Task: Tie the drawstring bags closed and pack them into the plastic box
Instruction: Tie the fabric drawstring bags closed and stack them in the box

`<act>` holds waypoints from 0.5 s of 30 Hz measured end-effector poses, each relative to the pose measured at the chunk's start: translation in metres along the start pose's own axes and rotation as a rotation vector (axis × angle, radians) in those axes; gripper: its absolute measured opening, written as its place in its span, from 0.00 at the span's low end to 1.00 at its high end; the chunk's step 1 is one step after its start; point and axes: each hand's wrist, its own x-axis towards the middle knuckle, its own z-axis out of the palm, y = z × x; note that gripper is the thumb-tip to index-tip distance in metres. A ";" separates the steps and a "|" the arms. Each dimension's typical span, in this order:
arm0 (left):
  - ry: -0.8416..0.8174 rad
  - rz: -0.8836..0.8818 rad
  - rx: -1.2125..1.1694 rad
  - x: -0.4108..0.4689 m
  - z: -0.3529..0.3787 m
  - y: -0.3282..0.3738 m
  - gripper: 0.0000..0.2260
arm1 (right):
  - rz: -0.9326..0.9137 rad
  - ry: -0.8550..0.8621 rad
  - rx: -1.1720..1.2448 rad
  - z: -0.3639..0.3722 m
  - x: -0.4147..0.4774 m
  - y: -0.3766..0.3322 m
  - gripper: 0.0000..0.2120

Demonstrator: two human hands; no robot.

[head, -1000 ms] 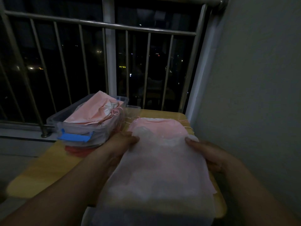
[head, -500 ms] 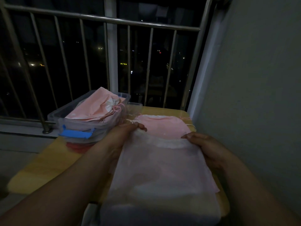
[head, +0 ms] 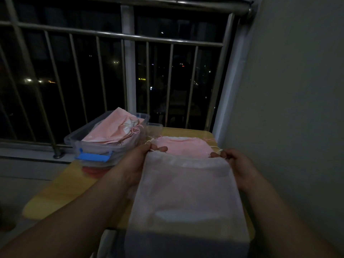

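Observation:
A pale translucent drawstring bag lies flat in front of me, its mouth facing away. My left hand pinches the cord at the bag's top left corner. At the top right corner my right hand pinches the other cord. Beyond the mouth a pink bag lies on the yellow table. The clear plastic box with a blue latch stands at the back left, holding several pink tied bags.
A metal railing runs behind the table with dark night beyond. A grey wall stands close on the right. The table's left edge drops to the floor.
Both hands have slid from the bag's sides up to its top corners and now pinch the cords. The bag has been drawn slightly toward me.

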 end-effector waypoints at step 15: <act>-0.026 0.159 -0.139 -0.109 0.015 0.032 0.25 | -0.102 -0.084 0.021 0.035 -0.080 -0.014 0.15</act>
